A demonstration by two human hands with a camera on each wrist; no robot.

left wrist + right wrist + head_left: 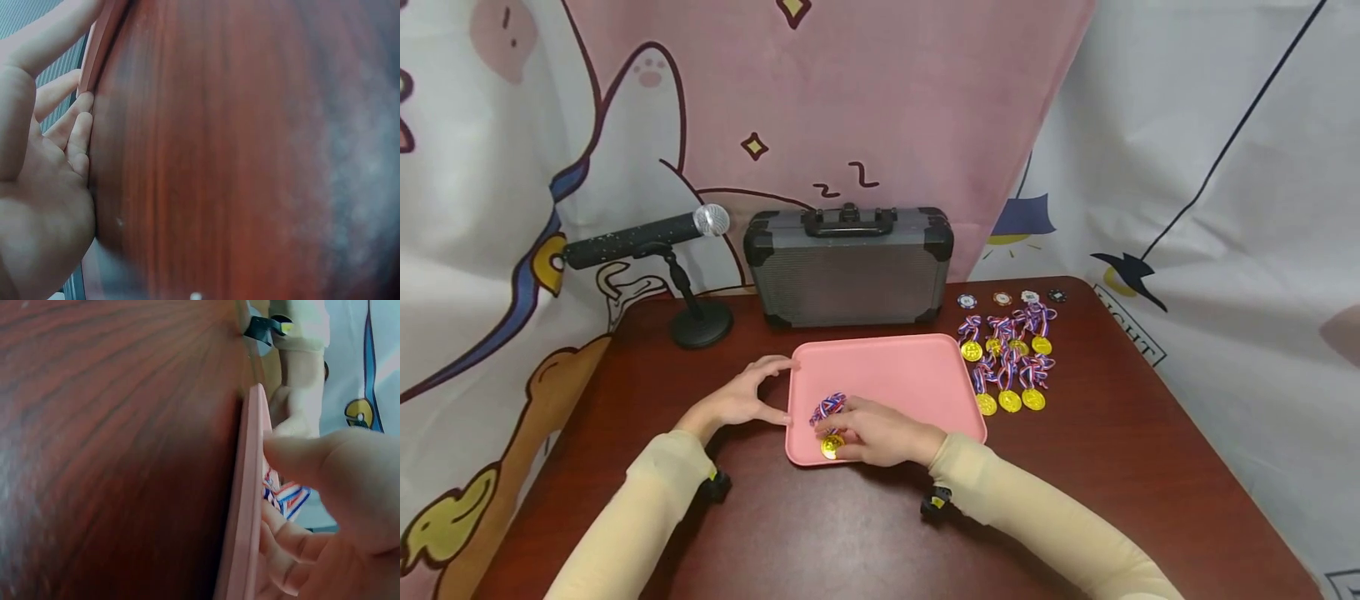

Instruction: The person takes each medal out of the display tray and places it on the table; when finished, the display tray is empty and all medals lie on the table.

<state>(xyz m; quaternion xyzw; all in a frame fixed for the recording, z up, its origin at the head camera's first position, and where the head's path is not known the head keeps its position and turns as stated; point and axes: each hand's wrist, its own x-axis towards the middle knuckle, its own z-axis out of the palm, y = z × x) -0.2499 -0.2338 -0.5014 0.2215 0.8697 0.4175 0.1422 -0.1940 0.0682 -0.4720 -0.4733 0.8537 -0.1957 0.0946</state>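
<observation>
A pink tray [887, 367] lies on the table. Inside its front left corner is a gold medal [831, 447] with a bunched red, white and blue ribbon [830, 405]. Over this medal is my right hand [880, 432], thumb and fingers apart on either side of it. The right wrist view shows the ribbon [292, 497] beyond the gap between them; the disc is hidden there. My left hand [739, 402] is spread at the tray's left edge, its fingertips and thumb touching the rim. In the left wrist view its fingers [59, 94] reach the tray's side.
Several gold medals [1010, 401] with ribbons lie right of the tray. A row of poker chips [1002, 298] sits behind them. At the back stand a silver and black case [850, 283] and a microphone [632, 237] on a black stand [702, 325].
</observation>
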